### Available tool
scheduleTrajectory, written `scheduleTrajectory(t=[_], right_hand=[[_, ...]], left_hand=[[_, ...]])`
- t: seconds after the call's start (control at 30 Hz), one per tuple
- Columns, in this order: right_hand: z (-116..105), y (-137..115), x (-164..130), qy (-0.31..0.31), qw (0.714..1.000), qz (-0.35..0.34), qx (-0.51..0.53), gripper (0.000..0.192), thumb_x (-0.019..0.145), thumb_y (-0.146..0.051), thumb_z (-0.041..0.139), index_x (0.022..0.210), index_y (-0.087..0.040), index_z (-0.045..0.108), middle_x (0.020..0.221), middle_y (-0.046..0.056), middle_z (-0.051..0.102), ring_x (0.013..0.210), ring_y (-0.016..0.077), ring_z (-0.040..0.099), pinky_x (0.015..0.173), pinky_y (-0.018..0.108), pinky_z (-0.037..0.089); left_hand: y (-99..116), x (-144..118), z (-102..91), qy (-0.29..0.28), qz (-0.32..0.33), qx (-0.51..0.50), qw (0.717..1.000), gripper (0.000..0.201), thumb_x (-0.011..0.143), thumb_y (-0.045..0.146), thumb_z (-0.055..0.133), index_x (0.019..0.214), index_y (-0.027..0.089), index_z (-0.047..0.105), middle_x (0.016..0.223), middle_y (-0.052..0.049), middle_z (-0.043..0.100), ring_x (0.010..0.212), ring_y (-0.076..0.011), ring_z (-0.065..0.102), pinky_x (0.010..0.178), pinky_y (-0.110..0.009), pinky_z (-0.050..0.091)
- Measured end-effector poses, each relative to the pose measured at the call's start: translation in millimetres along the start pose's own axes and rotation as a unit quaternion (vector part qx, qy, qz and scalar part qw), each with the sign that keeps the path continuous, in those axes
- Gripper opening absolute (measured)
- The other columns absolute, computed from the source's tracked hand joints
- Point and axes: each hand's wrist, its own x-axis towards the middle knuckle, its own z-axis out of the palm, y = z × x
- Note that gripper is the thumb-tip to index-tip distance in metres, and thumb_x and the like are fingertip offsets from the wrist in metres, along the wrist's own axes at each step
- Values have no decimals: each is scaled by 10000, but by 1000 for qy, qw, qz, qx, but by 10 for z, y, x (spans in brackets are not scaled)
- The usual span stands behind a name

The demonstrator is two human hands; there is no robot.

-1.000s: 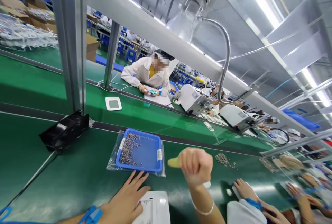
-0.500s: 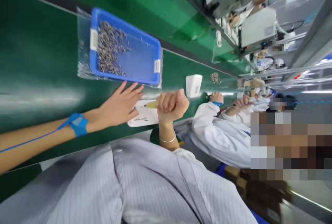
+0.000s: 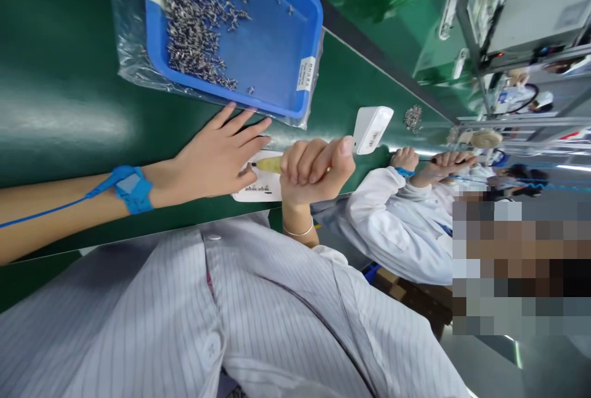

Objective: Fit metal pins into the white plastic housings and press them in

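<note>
My left hand (image 3: 207, 158) lies open, fingers spread by the blue rectangular plastic tray (image 3: 268, 47) of small silvery screws (image 3: 194, 23). Rightward, partly behind that thumb, sits the flat white plastic casing (image 3: 265, 191); over it, the yellow-handled tool (image 3: 268, 165) runs lengthwise between my hands, tip leftward, clenched in my right hand (image 3: 316, 167).

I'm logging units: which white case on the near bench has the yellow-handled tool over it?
The white case partly covered by the left hand. The other case is farther right, beyond the right hand.

Left hand (image 3: 210, 160) spread, right hand (image 3: 310, 171) clenched
</note>
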Motion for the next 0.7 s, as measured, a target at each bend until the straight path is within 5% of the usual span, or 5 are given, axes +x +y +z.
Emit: scheduleTrajectory(t=[0.47,0.63,0.7], right_hand=[[199,83,-25,57,997,-17,-58,561,955,-319,467,468,-196,218,376,-60,211,286,51,229,312,219,203],[56,194,-308,-32,969,-240,-52,462,953,-254,439,524,-214,273,376,-87,243,268,63,243,318,224,222],[-57,211,-470,-110,945,-272,-147,492,986,-357,315,525,-225,207,367,-77,217,275,75,258,321,232,277]], left_hand=[[43,10,-121,-59,-16,-37,997,532,1026,325,409,1474,40,398,1641,-80,287,1547,-333,98,1241,-580,22],[-7,-10,-92,-35,18,-27,999,569,981,337,465,1497,104,410,1622,-66,343,1544,-339,158,1243,-599,28],[-36,-14,-62,-28,38,-22,999,627,947,365,492,1515,117,400,1607,-74,373,1542,-360,175,1243,-618,31]])
